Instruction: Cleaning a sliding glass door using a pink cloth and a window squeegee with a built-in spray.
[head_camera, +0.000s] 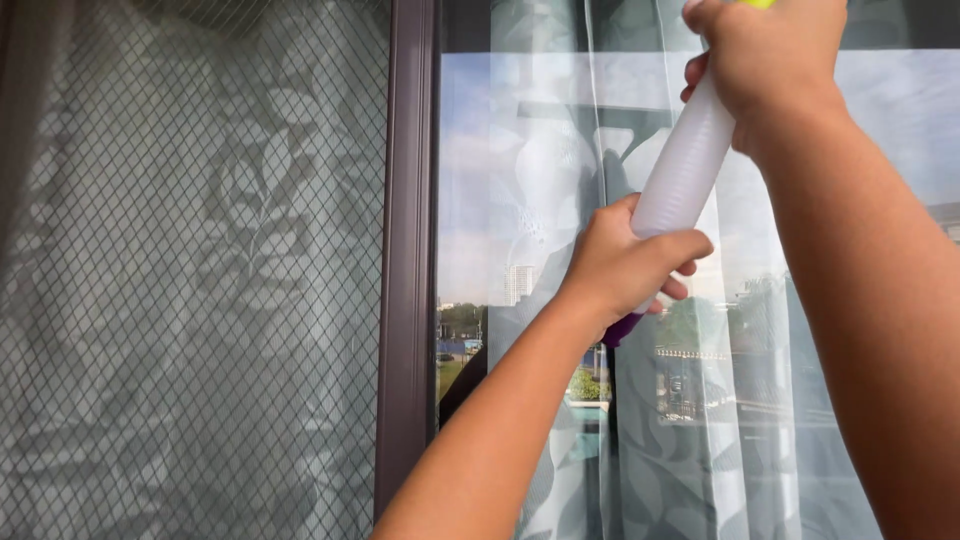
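Two hands grip white ribbed tube (683, 165): left hand (622, 265) near purple end, right hand (765, 65) clenched higher.

Bright daylight floods through the window pane (520, 200), with glassy reflections; the picture stays sharp and evenly lit.

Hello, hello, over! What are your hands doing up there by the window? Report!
Left hand gripping low end of the white tube. Right hand gripping its top. Tube tilted against the window glass. Sheer curtain reflected there, mesh screen to the left.
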